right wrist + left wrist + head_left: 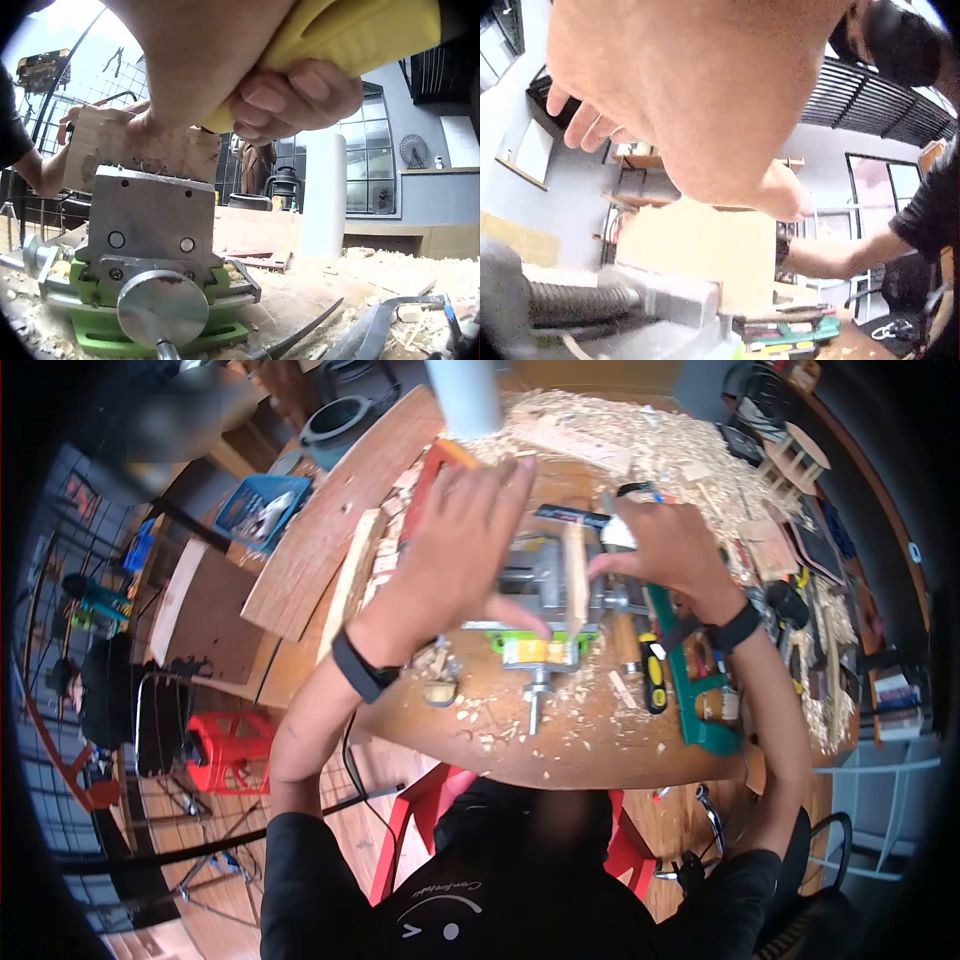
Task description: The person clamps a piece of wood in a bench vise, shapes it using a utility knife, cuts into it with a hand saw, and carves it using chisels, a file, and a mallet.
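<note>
A pale wooden block (576,575) stands upright, clamped in a grey and green metal vise (535,575). The left hand (445,565), fingers extended and thumb spread, is over the vise's left side. In the left wrist view that hand (682,97) hangs above the block (697,247), holding nothing visible. On the block's right is the right hand (675,555), its thumb pointing at the wood. The right wrist view shows its fingers (296,97) curled round a yellow tool (360,34), above the vise (150,225) and beside the block (94,142); whether the thumb touches the wood is unclear.
Wood shavings (660,435) cover the far side of the table. Right of the vise lie a green saw-like tool (690,690) and a yellow-black tool (653,678). Long boards (335,510) and a blue basket (262,510) are at left. A white cylinder (324,195) stands behind.
</note>
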### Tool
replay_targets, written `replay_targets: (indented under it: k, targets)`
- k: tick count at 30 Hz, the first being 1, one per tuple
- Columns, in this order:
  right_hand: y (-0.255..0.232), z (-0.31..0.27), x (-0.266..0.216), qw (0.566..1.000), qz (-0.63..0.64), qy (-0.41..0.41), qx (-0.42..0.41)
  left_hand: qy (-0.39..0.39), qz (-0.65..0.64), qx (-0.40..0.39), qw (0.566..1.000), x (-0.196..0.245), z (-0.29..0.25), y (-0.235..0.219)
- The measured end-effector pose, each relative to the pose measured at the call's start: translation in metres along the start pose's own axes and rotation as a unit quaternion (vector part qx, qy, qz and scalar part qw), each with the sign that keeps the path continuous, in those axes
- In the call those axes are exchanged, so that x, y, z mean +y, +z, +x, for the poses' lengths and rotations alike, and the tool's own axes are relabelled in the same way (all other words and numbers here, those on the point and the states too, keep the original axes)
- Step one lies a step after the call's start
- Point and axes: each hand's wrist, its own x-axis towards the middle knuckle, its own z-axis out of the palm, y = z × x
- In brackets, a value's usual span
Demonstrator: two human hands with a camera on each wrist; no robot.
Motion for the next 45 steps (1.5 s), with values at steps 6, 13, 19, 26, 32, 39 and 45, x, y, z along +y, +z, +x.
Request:
replay_targets:
  k: [6,13,19,26,32,39,45]
  targets:
    - [0.0,0.001,-0.001,1.0,0.001,-0.007,-0.007,-0.184,0.056,0.007,0.981,-0.06,-0.068,-0.063]
    - [-0.004,-0.003,-0.008,0.999,0.008,0.029,-0.037,-0.243,-0.102,-0.198,0.944,-0.056,-0.147,-0.031]
    - [0.002,-0.005,-0.007,1.0,-0.014,0.022,-0.009,-0.114,-0.259,-0.213,0.935,-0.026,-0.162,-0.025]
    - [-0.002,-0.005,-0.008,1.0,-0.001,0.015,-0.006,-0.132,-0.16,-0.242,0.948,0.014,-0.178,0.004]
    - [-0.003,-0.005,-0.011,1.0,-0.013,0.019,-0.009,-0.164,-0.228,-0.294,0.914,0.018,-0.166,-0.008]
    - [-0.005,-0.005,-0.009,0.999,-0.015,0.028,-0.034,-0.325,-0.353,-0.237,0.845,0.008,-0.136,-0.043]
    - [-0.009,-0.004,-0.01,0.999,-0.019,0.029,-0.032,-0.32,-0.33,-0.125,0.879,-0.032,-0.072,-0.05]
